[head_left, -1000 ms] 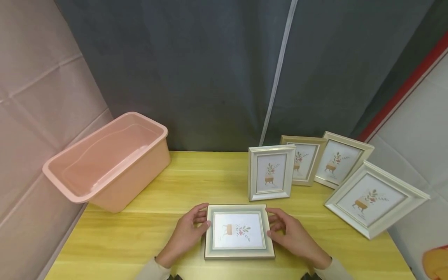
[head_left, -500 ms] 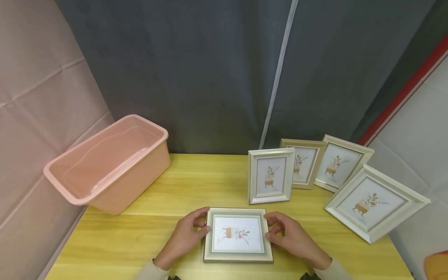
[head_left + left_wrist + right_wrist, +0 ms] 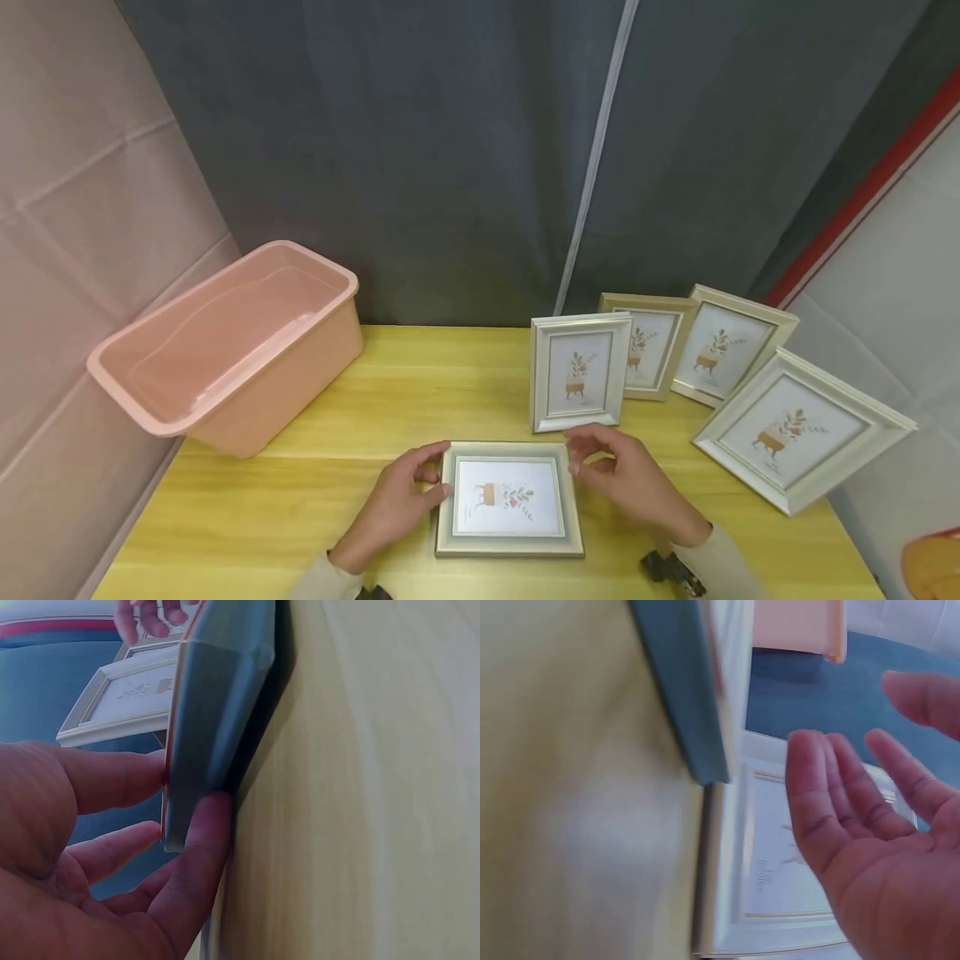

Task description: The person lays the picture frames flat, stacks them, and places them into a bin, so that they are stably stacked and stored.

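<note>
A pale green-and-cream picture frame (image 3: 508, 546) lies face up in front of me, its plant print turned sideways. My left hand (image 3: 401, 500) grips its left edge. In the left wrist view, the fingers (image 3: 199, 855) of that hand reach the frame's side (image 3: 214, 712), close to the tabletop. Above the far right corner is my right hand (image 3: 626, 475), overlapping the frame in the head view. From the right wrist, its fingers (image 3: 817, 795) appear loosely bent and apart from the frame (image 3: 686, 697), with nothing between them and the thumb.
Several framed plant prints stand at the right: a white frame (image 3: 540, 375), a tan frame (image 3: 678, 354), a cream frame (image 3: 783, 325) and a larger white frame (image 3: 847, 475). A pink plastic tub (image 3: 300, 358) sits back left on the yellow wooden table (image 3: 300, 483). Behind hangs a dark curtain (image 3: 375, 167).
My right hand has come off the frame's right edge and risen toward its far corner. The left hand keeps its hold, and the frame stays almost where it was.
</note>
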A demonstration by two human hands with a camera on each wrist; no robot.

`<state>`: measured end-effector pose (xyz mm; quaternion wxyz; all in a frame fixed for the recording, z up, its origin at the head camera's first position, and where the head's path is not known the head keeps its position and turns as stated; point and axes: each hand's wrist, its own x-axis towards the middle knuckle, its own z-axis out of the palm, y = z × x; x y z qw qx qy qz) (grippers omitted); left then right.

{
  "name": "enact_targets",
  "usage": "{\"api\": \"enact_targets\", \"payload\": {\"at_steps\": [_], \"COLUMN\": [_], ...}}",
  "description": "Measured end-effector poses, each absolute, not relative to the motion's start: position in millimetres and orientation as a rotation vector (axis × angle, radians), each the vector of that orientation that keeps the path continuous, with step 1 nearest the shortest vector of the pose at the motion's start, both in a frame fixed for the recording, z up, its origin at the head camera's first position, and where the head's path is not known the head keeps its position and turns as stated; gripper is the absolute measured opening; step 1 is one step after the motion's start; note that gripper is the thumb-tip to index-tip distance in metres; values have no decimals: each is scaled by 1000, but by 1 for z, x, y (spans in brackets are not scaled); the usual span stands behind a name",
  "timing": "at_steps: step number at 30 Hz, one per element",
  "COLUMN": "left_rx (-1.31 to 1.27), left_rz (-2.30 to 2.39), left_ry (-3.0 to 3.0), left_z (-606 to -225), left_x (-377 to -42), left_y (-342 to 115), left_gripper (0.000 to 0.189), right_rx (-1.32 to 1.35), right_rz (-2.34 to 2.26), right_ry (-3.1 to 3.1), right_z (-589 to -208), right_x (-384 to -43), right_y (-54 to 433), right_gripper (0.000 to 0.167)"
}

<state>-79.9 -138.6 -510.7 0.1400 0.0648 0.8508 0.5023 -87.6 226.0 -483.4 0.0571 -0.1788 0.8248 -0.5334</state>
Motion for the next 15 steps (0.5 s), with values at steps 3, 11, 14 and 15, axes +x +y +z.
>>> {"api": "enact_targets", "payload": {"at_steps": [3, 11, 14, 15], "left_rx": [178, 168, 165, 164], "left_rz": [1444, 1436, 1435, 1436], "left_ry": [2464, 2451, 2452, 2452], "left_z": [-510, -509, -510, -511], "left_x": [-82, -80, -80, -80], "left_y": [-137, -136, -137, -137], "left_gripper": [61, 66, 67, 67], "right_rx": [-579, -659, -711, -729], "right_rz": [-1635, -1621, -1618, -1622], "right_ry": [2551, 2690, 2739, 2751], "right_z": [-473, -446, -437, -434], "right_x": [-94, -107, -113, -115], "right_y": [226, 228, 227, 227], "right_gripper": [33, 31, 32, 32]}}
